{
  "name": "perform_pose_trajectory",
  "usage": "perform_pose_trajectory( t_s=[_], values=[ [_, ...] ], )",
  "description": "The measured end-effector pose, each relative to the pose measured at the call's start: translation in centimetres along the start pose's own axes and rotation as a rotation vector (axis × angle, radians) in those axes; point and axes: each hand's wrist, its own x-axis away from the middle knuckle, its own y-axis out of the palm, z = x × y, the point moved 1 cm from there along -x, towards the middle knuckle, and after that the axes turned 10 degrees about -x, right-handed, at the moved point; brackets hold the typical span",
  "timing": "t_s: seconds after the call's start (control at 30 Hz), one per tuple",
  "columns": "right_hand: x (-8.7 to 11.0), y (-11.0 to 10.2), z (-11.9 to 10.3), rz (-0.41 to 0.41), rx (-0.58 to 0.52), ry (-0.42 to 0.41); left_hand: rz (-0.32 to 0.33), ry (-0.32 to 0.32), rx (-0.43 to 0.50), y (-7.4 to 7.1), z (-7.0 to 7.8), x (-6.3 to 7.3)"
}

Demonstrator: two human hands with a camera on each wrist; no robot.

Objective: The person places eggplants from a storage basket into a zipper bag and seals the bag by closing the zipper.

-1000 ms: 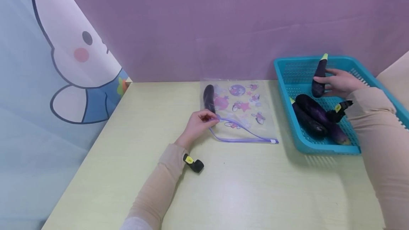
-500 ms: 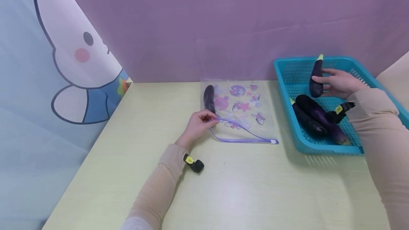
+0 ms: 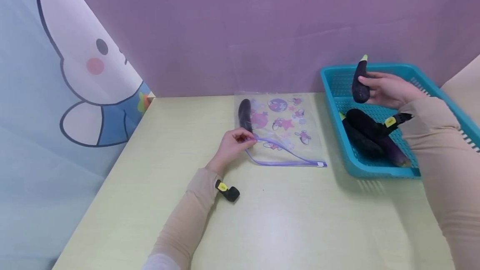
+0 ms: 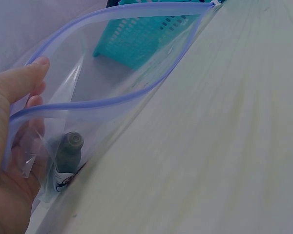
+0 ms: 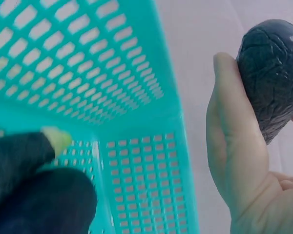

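Observation:
My left hand (image 3: 234, 145) pinches the left corner of a clear zip bag's purple mouth, which gapes open in the left wrist view. The zip bag (image 3: 313, 130) lies on the table, printed with pink and purple figures. One dark eggplant (image 3: 245, 113) is inside it along the left side. Over the back of the teal basket, my right hand (image 3: 391, 88) grips a small eggplant (image 3: 361, 82) with its pale green tip pointing up. The right wrist view shows the rounded end of this eggplant (image 5: 271, 73) between fingers and thumb.
The teal basket (image 3: 350, 172) stands at the right of the table, with more eggplants (image 3: 361, 141) lying in it. A white slider (image 3: 321, 164) sits at the bag mouth's right end. A purple backdrop (image 3: 232, 32) rises behind the table.
My right hand has lifted the small eggplant higher and moved it left, toward the basket's left rim. The left hand and the bag have stayed in place.

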Motion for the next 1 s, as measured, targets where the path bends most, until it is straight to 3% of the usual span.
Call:
perform_pose_trajectory(
  t_s=[0.17, 0.63, 1.0],
  values=[
    [0.3, 1.4, -0.2, -0.063, -0.097, -0.042, -0.002, 0.0, 0.003, 0.0, -0.5, -0.1],
    [1.5, 5.6, -0.1, -0.19, -0.092, -0.149, 0.025, 0.028, -0.01, 0.2, -0.9, -0.2],
    [2.8, 7.7, 0.4, -0.26, -0.223, -0.217, 0.022, 0.029, -0.007, 0.2, -1.1, -0.2]
  ],
)
